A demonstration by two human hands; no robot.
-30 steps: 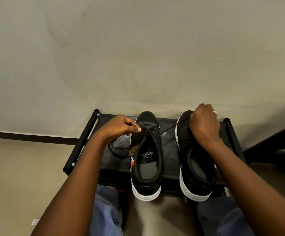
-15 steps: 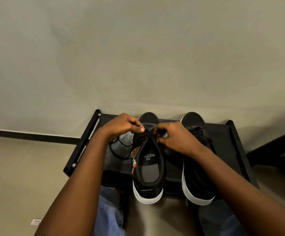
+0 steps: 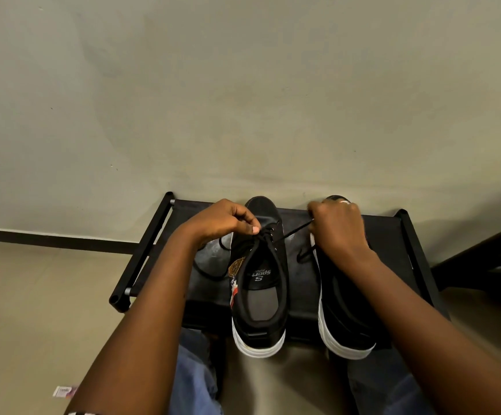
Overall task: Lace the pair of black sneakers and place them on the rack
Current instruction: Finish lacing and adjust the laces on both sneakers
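Sneakers are being laced on the black rack [image 3: 399,232], both standing on its fabric shelf with heels toward the person. Left to right: the left hand [image 3: 222,218] is curled at the eyelets of the left sneaker [image 3: 259,283], where one end of the lace [image 3: 292,232] is pinched between thumb and fingertips; slack lace is looped on the shelf just beneath that hand. From the eyelets the lace is drawn taut, up and across to the right hand [image 3: 337,227], which is closed round its other end above the toe of the right sneaker [image 3: 340,313]. For a good crossing, tension should be kept even on both ends, the sneaker steadied at the eyelets, and twist avoided, it is judged.
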